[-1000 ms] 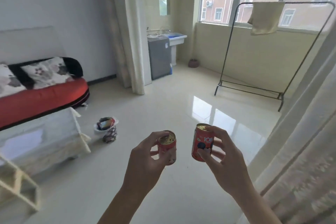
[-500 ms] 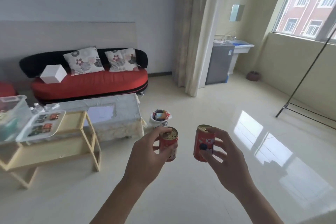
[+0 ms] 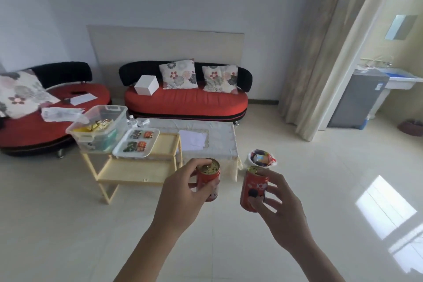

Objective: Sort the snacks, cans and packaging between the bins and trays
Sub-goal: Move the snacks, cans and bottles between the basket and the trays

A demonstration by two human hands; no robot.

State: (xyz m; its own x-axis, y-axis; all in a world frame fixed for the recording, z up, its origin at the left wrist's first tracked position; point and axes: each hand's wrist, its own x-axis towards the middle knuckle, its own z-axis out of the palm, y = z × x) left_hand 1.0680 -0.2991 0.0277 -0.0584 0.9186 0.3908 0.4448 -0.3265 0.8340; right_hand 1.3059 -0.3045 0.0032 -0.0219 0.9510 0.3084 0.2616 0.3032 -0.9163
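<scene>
Since a second ago the view has swung left onto the wooden worktop. In front of it, the left hand grips an upright red can and the right hand a second can marked "10", gold tops up. On it, a white tray holds snack packets, a clear bin yellow ones.
</scene>
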